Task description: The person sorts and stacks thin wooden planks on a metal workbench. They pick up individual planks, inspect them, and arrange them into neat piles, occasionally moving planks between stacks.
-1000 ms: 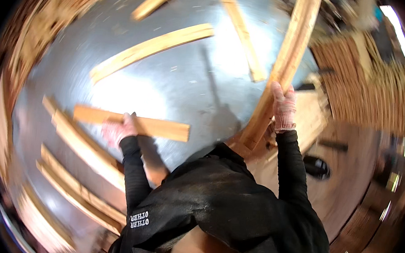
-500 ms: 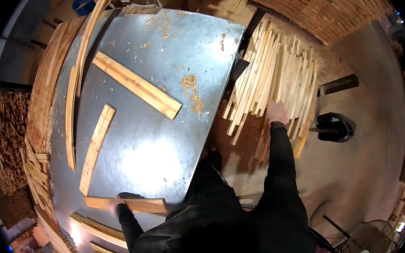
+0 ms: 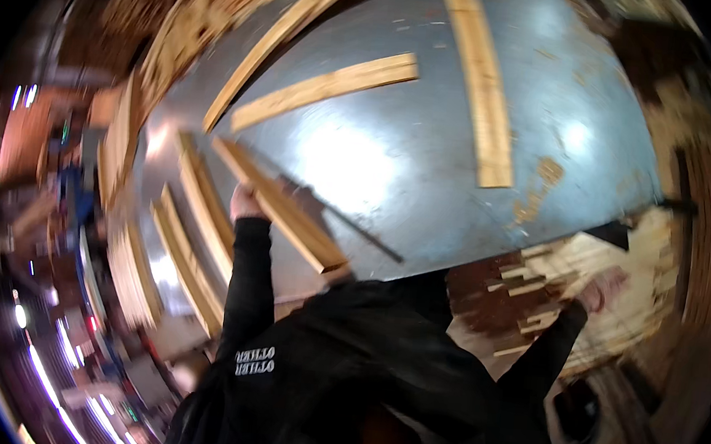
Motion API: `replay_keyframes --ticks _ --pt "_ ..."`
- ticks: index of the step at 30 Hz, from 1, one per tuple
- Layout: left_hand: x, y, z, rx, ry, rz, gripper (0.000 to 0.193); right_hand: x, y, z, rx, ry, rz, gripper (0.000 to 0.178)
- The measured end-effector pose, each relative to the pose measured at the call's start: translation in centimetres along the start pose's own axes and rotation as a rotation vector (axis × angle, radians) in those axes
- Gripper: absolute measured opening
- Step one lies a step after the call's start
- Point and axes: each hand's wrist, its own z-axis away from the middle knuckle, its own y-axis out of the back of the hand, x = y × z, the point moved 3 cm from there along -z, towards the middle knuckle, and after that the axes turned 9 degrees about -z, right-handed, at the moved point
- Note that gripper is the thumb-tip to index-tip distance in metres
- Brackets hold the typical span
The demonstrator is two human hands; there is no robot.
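Note:
My left hand is closed on the side of a wooden board, which is tilted up off the metal table and casts a shadow on it. Out to the right, my right hand is over a pile of thin wooden strips. Its fingers look stretched out, though the picture is blurred, and I see nothing held in them. Two more boards lie flat on the table: one board beyond my left hand and a longer board to the right of it.
Long curved strips lie along the table's far left side. Several boards rest left of my left arm. Sawdust is scattered near the table's right edge. Stacked wood stands at far right, with a dark object below.
My view has swung to the left, so the table appears turned. The board in my left hand has come up off the table. My right hand is still at the strips.

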Motion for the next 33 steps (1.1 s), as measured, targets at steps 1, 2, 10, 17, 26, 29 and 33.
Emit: replay_keyframes --ticks 1,2,10,17,26,29,33 --pt "2.8 -2.1 2.4 -0.038 0.018 0.251 0.034 3.0 -4.6 0.2 -0.127 -0.065 -0.115 0.039" --pt "4.4 -1.5 3.8 -0.099 0.083 0.413 0.047 8.2 -8.7 0.2 -0.242 -0.166 -0.095 0.04" --pt "8.2 -6.1 14.2 -0.494 0.18 0.702 0.067 54.3 -25.5 -1.1 -1.274 0.218 2.234 0.079" --pt "7.7 0.2 14.5 -0.302 0.201 0.536 0.056 62.8 -22.3 -6.3 -1.645 -0.032 2.506 0.076" --pt "3.7 11.4 7.6 0.354 0.268 -1.377 0.064 55.1 -19.8 5.6 -1.163 -1.299 2.005 0.045" --pt "4.0 12.8 7.5 0.591 0.075 -1.651 0.097 56.3 -23.4 9.9 -0.651 -1.682 1.408 0.042" --pt "5.2 10.2 8.5 0.703 -0.157 -1.682 0.101 59.0 -25.7 10.2 -0.689 -1.661 1.24 0.044"
